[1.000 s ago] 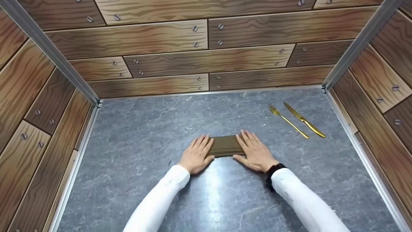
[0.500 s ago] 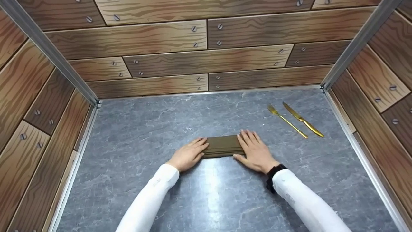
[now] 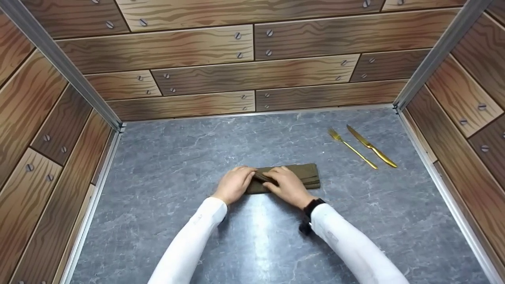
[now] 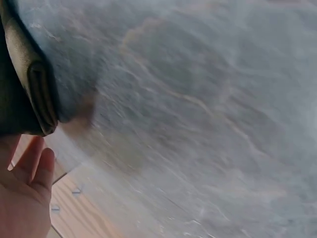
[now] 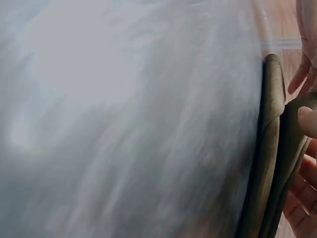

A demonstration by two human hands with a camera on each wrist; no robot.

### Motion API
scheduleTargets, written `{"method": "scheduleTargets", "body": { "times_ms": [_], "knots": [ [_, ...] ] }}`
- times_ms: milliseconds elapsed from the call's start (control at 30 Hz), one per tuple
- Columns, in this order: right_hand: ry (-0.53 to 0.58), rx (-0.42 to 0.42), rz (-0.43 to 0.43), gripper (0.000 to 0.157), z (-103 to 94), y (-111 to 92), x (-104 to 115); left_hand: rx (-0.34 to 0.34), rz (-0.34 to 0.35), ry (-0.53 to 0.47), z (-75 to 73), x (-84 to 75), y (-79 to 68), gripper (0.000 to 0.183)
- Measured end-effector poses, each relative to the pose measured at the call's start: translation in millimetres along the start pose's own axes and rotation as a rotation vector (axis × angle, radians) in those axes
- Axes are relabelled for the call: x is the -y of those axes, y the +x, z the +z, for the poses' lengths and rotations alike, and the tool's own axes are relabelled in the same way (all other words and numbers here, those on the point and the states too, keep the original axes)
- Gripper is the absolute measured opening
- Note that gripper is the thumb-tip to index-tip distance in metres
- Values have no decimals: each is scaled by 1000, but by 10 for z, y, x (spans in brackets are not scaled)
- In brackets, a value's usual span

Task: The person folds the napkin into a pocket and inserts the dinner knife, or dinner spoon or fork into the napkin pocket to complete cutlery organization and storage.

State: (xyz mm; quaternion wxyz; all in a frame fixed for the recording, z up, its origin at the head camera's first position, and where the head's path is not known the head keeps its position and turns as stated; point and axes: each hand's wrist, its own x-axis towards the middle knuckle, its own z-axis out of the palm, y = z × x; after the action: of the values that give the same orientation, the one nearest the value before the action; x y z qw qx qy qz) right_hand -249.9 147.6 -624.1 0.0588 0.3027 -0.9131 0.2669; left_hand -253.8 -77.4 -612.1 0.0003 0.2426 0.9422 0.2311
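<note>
A folded brown cloth napkin [image 3: 309,173] lies flat on the grey marbled surface, its layers stacked in a narrow strip. At its left end, my left hand [image 3: 233,183] grips the cloth with bent fingers; in the left wrist view its fingers [image 4: 43,168] show beside the rolled end. With thumb and fingers, my right hand [image 3: 290,186] pinches a raised upper layer near the middle-left. Seen from the right wrist, the thumb [image 5: 308,121] presses on that layer, fingers behind it, and the folded front edge [image 5: 265,158] runs below. Both hands hide part of the napkin.
A gold fork [image 3: 353,149] and a gold knife [image 3: 371,146] lie side by side at the back right. Wood-patterned walls [image 3: 205,75] with metal corner rails enclose the surface at the back and both sides.
My right hand has moved left from the napkin's right end and now pinches a layer, which has lifted. The left hand has shifted slightly right and its fingers have bent. The right end is uncovered.
</note>
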Motion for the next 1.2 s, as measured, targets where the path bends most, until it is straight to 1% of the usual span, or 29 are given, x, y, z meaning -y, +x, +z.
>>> {"method": "scheduleTargets", "body": {
  "times_ms": [100, 167, 233, 333, 400, 433, 500, 567, 633, 700, 800, 933, 1067, 1200],
  "knots": [
    [87, 1, 70, 32, 34, 63, 18, 5, -25, -1, 4, -16, 14, 37],
    [144, 9, 130, 28, 45, 94, 22, -14, -34, -28, 7, -9, 11, 38],
    [204, 16, 200, 24, 49, 116, 18, -64, -39, -59, 6, 9, -1, 36],
    [293, 12, 294, 23, 51, 145, 13, -172, -27, -86, -6, 60, -30, 27],
    [349, 11, 345, 23, 47, 163, 12, -222, -7, -68, -17, 101, -53, 18],
    [373, 9, 364, 23, 45, 173, 11, -230, 6, -48, -22, 121, -64, 15],
    [413, 11, 407, 23, 36, 197, 15, -211, 29, -8, -28, 157, -87, 12],
    [442, 9, 447, 23, 26, 222, 19, -164, 46, 31, -26, 185, -106, 12],
    [461, 7, 481, 23, 18, 250, 20, -108, 46, 61, -14, 208, -117, 14],
    [481, 11, 514, 23, 6, 274, 24, -67, 36, 76, -7, 230, -120, 19],
    [512, 38, 553, 24, -15, 301, 24, -25, 21, 93, -4, 263, -98, 25],
    [573, 90, 608, 26, -57, 324, 34, 19, 40, 126, -47, 305, -52, 28],
    [619, 120, 647, 26, -93, 343, 40, 59, 76, 122, -92, 331, -6, 27],
    [669, 128, 650, 26, -110, 378, 35, 97, 57, 94, -110, 327, 32, 23]
  ]
}}
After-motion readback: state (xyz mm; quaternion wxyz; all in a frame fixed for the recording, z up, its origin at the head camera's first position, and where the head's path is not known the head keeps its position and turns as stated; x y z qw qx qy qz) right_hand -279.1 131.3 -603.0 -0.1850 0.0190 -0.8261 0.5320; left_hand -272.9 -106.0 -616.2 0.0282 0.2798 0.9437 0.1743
